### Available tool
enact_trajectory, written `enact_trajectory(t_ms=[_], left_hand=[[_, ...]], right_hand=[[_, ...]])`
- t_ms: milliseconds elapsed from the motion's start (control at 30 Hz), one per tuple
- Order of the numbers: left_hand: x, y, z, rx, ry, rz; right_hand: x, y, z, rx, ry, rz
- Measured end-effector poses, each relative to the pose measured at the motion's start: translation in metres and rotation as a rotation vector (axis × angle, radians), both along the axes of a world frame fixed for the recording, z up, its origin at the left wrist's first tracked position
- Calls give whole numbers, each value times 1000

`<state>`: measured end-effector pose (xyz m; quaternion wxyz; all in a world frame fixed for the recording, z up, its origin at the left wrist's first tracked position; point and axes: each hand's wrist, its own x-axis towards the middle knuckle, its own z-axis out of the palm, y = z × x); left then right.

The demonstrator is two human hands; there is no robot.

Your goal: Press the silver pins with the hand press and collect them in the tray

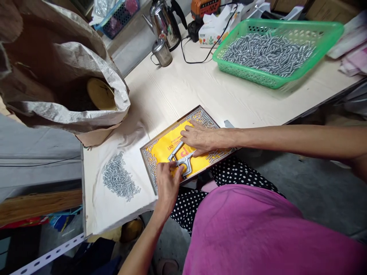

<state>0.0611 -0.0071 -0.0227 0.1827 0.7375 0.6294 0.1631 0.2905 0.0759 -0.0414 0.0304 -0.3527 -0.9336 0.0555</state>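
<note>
A wooden-framed tray [146, 150] rests on my lap and the table's edge. It holds small metal pins around a yellow printed sheet [164, 147]. A grey metal hand tool [181, 157] lies on the sheet. My left hand [168, 182] is closed on the tool's near end, fingers pinched around it. My right hand [200, 138] lies over the sheet just beyond the tool, fingers curled and pressing down.
A heap of the same pins [119, 178] lies on a white cloth [106, 206] to the left. A green basket [329, 32] full of pins stands far right. A large paper sack [65, 88], a metal mug [162, 51] and a kettle [164, 21] stand behind.
</note>
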Motion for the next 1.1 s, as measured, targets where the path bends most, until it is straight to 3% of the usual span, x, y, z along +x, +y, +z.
enact_trajectory(t_ms=[133,300,500,667,900,1000,1100], left_hand=[[22,23,-3,77,166,-284],[34,53,-9,17,244,-387],[35,60,0,39,268,-366],[37,64,3,14,248,-375],[29,80,4,-61,281,-341],[20,91,5,-158,242,-357],[13,99,3,-130,188,-255]], right_hand=[[-9,-5,1,48,33,-13],[-11,-8,10,-23,-18,-44],[-10,-6,13,2,-62,-84],[-8,-4,3,50,-19,-32],[-1,-8,-16,145,133,-76],[-3,-8,-26,208,142,5],[-8,-11,-30,304,171,59]])
